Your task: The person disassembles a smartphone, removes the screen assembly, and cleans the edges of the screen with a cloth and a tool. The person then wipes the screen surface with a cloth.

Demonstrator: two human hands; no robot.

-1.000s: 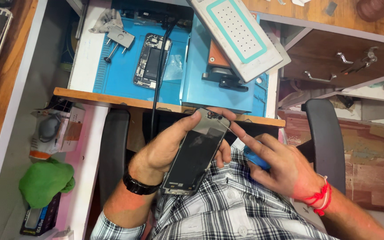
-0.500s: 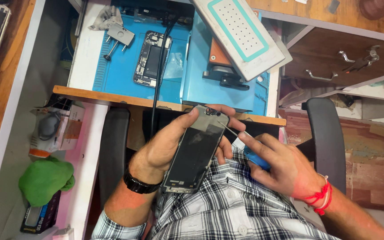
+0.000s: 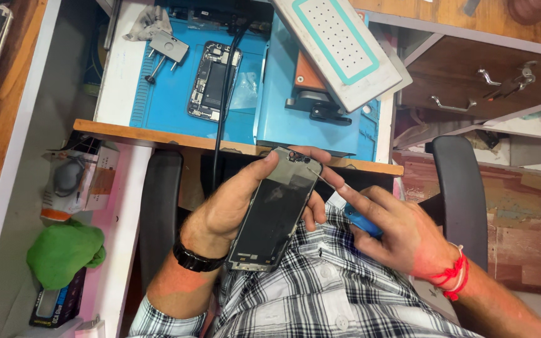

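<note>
- Clearly, the left hand is closed around a detached phone screen panel, thumb along one long edge and fingers curled behind the other; the panel is tilted, its top end pointing away from the body, over the person's lap in front of the worktop edge.
- Just right of that grip, the right hand is pinched shut on a blue-handled fine tool, whose thin metal tip reaches the panel's top corner beside the left fingertips.
- By my judgement the panel is light, thin and stiff, yet brittle: glass and the ribbon parts at its ends would crack or tear under bending, so the long edges are the safe places to hold, as now.
- Beyond the grip, on the blue mat, lies an opened phone body; a black cable runs past it.
- Far left of the grip sits a green cloth.
</note>
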